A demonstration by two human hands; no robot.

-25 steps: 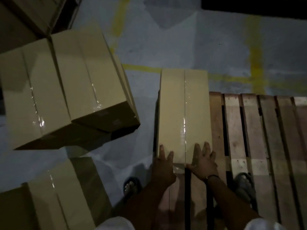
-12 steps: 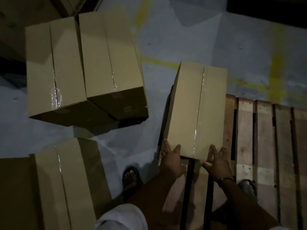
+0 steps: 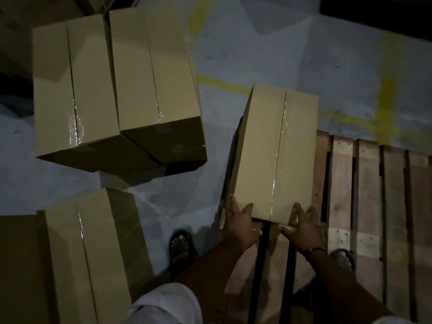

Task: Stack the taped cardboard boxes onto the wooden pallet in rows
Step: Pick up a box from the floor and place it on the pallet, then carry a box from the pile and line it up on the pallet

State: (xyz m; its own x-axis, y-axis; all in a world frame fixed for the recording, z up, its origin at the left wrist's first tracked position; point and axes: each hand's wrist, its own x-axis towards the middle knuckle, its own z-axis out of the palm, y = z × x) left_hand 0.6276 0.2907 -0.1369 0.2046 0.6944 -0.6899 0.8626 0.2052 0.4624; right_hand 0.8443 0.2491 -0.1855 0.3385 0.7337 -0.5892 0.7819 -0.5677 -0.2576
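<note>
A taped cardboard box (image 3: pixel 275 150) lies lengthwise on the left end of the wooden pallet (image 3: pixel 371 197), slightly skewed to the pallet's boards. My left hand (image 3: pixel 239 224) grips its near left corner, fingers spread along the side. My right hand (image 3: pixel 301 226) holds its near right corner, thumb under the edge. Two more taped boxes (image 3: pixel 114 90) sit side by side on the floor at upper left. Another taped box (image 3: pixel 86 258) stands at lower left, beside a darker box that the frame cuts off.
The grey concrete floor (image 3: pixel 257 50) carries yellow painted lines (image 3: pixel 383 106). My sandalled left foot (image 3: pixel 181 245) stands on the floor beside the pallet, my right foot (image 3: pixel 343 258) on the pallet boards. More dim cardboard fills the top left corner.
The view has swung left and the box has turned slightly clockwise on the pallet. My hands have shifted from its top near edge out to its two near corners.
</note>
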